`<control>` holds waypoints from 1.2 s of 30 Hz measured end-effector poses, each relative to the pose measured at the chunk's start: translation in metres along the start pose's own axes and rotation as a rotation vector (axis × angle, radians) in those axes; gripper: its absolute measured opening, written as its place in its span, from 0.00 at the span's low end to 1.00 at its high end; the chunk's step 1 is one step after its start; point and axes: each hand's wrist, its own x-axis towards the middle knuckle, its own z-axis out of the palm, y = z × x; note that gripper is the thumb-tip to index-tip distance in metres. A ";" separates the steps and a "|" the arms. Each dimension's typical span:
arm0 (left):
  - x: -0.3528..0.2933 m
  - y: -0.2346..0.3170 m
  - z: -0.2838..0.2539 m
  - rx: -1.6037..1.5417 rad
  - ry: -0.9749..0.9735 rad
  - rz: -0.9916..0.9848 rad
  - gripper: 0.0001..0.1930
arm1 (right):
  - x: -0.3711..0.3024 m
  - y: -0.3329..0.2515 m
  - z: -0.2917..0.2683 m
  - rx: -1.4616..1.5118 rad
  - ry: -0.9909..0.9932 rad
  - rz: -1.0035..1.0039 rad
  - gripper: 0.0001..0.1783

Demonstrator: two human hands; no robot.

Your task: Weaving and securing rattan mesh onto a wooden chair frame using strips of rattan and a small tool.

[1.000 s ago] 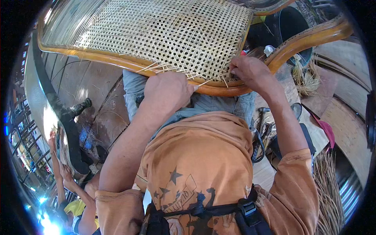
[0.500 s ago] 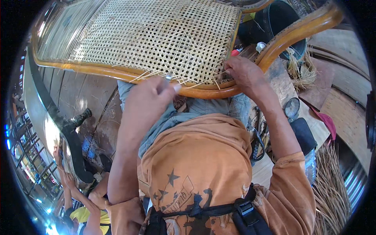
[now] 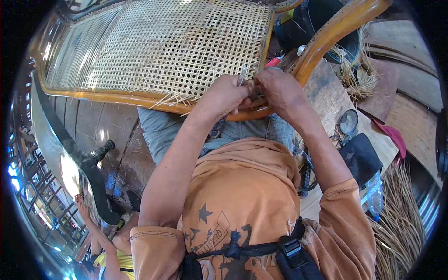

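Note:
Across my lap lies a chair frame of varnished wood (image 3: 135, 100), filled with a pale woven cane panel (image 3: 182, 46). Loose cane ends (image 3: 171, 99) stick out along its near edge. My left hand (image 3: 223, 97) is closed at the panel's near right corner, with a slim metallic tool (image 3: 242, 75) jutting up from its fingers; the tool's kind is unclear. Right beside it, my right hand (image 3: 280, 88) bends over the corner, fingers pinched together. Whatever those fingertips grip is hidden by the hand.
A black bucket (image 3: 298, 28) stands beyond the curved arm, near tangled cane (image 3: 359, 88). To the right are a dark pouch (image 3: 360, 153), a red cloth item (image 3: 392, 135), a plastic bottle (image 3: 374, 196) and long strips (image 3: 396, 224). Another person (image 3: 112, 261) works at lower left.
My left hand has moved right from the loose ends to the corner, meeting the right hand. The chair frame has shifted slightly left in view. My right hand stays at the corner.

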 end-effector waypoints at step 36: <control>0.031 0.044 0.004 0.858 -0.113 -0.164 0.08 | -0.027 0.008 -0.001 0.329 0.432 -0.094 0.09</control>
